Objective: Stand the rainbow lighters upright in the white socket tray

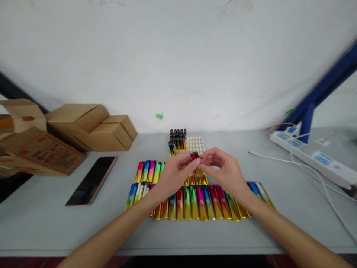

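Presently held: you have one small red lighter [194,156] with a black top, raised just above the counter [41,223] and in front of the white tray [196,144].
Grip, left side: your left hand [174,175] is closed on the lighter, with the thumb pressing near its top.
Grip, right side: your right hand [223,171] meets it from the other side, fingers curled and tips on the lighter. How firm that hold is cannot be told.
Hands overall: together, pinching the same piece.
Directly below: two rows of shiny coloured sleeves [200,203] lie side by side, touching one another. Both your wrists cross the near row.
Behind: standing lighters [177,141] fill the left end of the tray, packed upright.
Hazard, drop: the hold is fingertip only. A slip would likely land the lighter on the sleeves and knock the rows askew.
Hazard, sweep: a low wrist or forearm could drag sleeves out of line or toward the front edge.
Hazard, reach: a forward lunge could topple the upright batch.
Hazard, surroundings: the phone [92,180] on the left and the cable [267,156] and power strip [309,158] on the right lie well apart from your hands, so I judge them low concern.
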Tool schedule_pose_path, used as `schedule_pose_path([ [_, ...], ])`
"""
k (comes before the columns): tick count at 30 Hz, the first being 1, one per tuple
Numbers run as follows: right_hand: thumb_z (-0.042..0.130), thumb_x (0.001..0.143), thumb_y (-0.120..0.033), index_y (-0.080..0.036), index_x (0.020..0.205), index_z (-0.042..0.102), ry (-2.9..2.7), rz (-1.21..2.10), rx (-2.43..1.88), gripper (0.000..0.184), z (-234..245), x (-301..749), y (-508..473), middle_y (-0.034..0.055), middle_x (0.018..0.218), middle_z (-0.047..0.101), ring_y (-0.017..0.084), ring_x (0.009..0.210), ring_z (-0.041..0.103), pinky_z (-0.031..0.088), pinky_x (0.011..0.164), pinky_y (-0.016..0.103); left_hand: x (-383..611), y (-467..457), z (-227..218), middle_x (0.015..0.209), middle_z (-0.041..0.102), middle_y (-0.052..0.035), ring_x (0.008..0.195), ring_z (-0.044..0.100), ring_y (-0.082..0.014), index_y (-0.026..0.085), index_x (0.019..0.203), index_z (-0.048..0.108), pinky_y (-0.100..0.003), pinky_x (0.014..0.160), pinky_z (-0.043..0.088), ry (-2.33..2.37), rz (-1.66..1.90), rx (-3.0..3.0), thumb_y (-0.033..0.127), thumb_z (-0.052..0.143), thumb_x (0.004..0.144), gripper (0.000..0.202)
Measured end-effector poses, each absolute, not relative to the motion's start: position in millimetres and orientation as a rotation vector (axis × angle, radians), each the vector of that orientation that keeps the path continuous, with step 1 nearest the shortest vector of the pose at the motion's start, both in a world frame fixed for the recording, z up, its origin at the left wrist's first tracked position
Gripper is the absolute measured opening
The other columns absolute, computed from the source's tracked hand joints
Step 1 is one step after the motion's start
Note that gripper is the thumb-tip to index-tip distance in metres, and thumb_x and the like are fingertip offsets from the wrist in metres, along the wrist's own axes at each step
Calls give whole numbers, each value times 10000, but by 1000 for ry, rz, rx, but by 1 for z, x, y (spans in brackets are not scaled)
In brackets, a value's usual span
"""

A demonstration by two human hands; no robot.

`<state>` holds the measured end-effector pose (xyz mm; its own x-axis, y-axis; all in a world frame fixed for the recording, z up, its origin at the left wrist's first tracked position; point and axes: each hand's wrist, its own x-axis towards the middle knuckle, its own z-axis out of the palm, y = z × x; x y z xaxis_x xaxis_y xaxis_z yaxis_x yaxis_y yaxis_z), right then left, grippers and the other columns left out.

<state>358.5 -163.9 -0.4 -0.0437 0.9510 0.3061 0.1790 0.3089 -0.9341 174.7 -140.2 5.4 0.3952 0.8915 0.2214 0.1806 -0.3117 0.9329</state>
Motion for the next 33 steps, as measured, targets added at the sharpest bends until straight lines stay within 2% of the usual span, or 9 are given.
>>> schedule_pose_path([
  [3, 771, 857, -337, -216, 866, 689, -1598, 726, -1159, 147, 1, 358, -166, 23, 859, 742, 177, 798, 677, 548, 748, 339, 172, -138, 4, 758, 666, -26, 714, 640, -158, 186, 804, 656, -297, 662, 531, 927, 953, 1708, 479, 604, 974, 343],
  [6, 777, 862, -379, -222, 840, 682, -1647, 690, -1177, 184, 4, 363, -165, 9, 817, 732, 166, 732, 641, 519, 711, 332, 169, -135, 3, 808, 660, -15, 724, 643, -146, 202, 919, 603, -302, 713, 540, 881, 970, 1591, 482, 583, 992, 290],
  [8, 764, 875, -402, -222, 811, 663, -1641, 634, -1207, 216, 5, 368, -164, 0, 768, 705, 156, 686, 607, 502, 685, 324, 167, -135, 2, 795, 611, 11, 671, 622, -138, 226, 995, 544, -297, 664, 544, 836, 956, 1508, 509, 551, 1001, 283],
  [10, 731, 904, -403, -220, 797, 649, -1639, 575, -1235, 227, 5, 371, -164, -3, 739, 684, 151, 671, 595, 493, 675, 317, 165, -136, 2, 749, 523, 41, 580, 532, -118, 243, 1010, 505, -265, 554, 490, 845, 935, 1503, 534, 502, 1015, 290],
  [13, 679, 942, -413, -216, 801, 644, -1644, 535, -1253, 245, 4, 374, -163, -1, 731, 678, 151, 671, 609, 488, 664, 308, 163, -139, 5, 714, 468, 43, 572, 425, -114, 229, 920, 519, -246, 513, 378, 1002, 948, 1731, 512, 486, 1026, 304],
  [16, 656, 955, -429, -212, 804, 644, -1669, 504, -1270, 265, 2, 375, -162, 3, 724, 679, 156, 667, 621, 483, 650, 304, 160, -141, 11, 682, 477, 35, 606, 404, -119, 199, 786, 525, -257, 549, 327, 1127, 932, 1993, 489, 535, 1006, 364],
  [20, 641, 963, -422, -207, 816, 648, -1710, 480, -1276, 260, 0, 376, -162, 3, 720, 684, 157, 664, 630, 484, 655, 297, 157, -141, 14, 620, 422, 55, 578, 342, -99, 189, 670, 444, -257, 563, 281, 1189, 970, 2105, 484, 554, 990, 449],
  [25, 631, 968, -392, -208, 824, 644, -1770, 435, -1294, 234, 1, 375, -163, -2, 724, 689, 152, 660, 636, 472, 651, 287, 156, -141, 11, 564, 341, 63, 550, 309, -90, 187, 609, 389, -262, 559, 245, 1239, 1004, 2125, 467, 549, 978, 491],
  [33, 632, 968, -367, -208, 806, 631, -1809, 415, -1288, 227, 2, 373, -163, -9, 708, 684, 136, 635, 632, 449, 594, 258, 153, -138, 10, 556, 347, 50, 562, 313, -103, 198, 596, 346, -271, 559, 220, 1298, 952, 2096, 438, 489, 948, 449],
])
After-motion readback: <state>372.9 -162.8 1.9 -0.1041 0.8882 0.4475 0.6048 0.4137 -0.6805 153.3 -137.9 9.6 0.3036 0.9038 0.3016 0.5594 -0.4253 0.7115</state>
